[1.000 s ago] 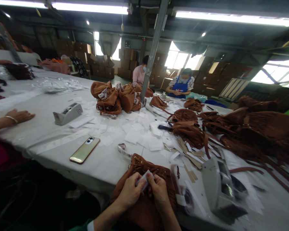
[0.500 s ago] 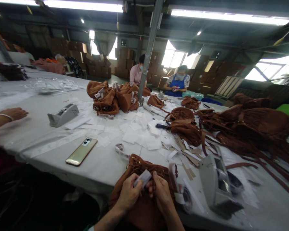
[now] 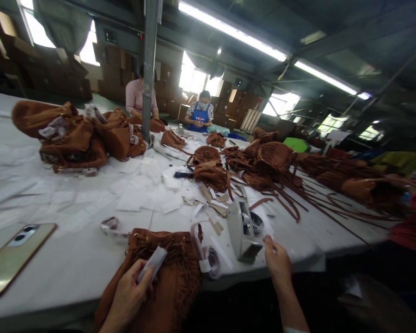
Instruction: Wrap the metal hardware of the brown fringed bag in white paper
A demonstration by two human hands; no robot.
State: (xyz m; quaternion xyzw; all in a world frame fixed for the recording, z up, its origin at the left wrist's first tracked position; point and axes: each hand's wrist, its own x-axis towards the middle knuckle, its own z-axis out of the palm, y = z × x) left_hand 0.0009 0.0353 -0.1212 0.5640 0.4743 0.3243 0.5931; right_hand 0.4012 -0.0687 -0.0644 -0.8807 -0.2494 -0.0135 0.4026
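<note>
A brown fringed bag (image 3: 173, 277) lies at the near table edge, its wrapped strap parts sticking out at both top corners. Over the bag's front, my left hand (image 3: 133, 286) is closed round a small whitish wrapped piece (image 3: 152, 263). My right hand (image 3: 277, 259) is off the bag, just right of the grey tape dispenser (image 3: 241, 231), with its fingers pressed together; whatever they pinch is too small to make out. A roll of clear wrapped strap (image 3: 211, 262) rests between bag and dispenser.
A gold phone (image 3: 15, 259) lies at the left. White paper sheets (image 3: 135, 189) and cardboard strips (image 3: 211, 201) are scattered mid-table. Brown bags (image 3: 79, 138) are heaped beside a metal post (image 3: 148, 69), with more bags and long straps at the right. Two people sit across the table.
The view has swung right. My right hand has left the bag and moved right to beside the tape dispenser. My left hand still holds the whitish piece over the bag.
</note>
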